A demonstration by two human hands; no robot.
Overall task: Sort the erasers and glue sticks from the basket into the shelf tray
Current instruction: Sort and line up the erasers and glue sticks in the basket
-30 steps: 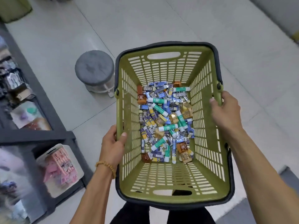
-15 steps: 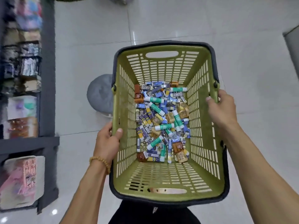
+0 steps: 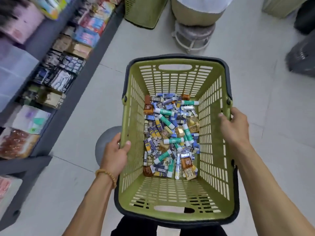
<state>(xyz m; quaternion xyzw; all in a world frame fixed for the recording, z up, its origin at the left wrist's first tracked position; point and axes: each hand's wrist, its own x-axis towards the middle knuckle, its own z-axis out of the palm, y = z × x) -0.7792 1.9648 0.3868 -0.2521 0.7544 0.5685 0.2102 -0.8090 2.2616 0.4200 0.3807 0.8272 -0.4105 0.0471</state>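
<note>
Erasers and glue sticks (image 3: 171, 138) lay heaped on the floor of the basket (image 3: 177, 213), between both hands. Left hand (image 3: 115, 155) gripped the left rim, right hand (image 3: 234, 128) gripped the right; the shelf (image 3: 56, 77) stood far-left.

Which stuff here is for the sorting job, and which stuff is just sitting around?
For the job:
green basket, held by the left hand and right hand
glue sticks and erasers heaped inside
shelf on the left

Just sitting around:
grey stool under the basket
second stool farther off
other basket on the floor
</note>
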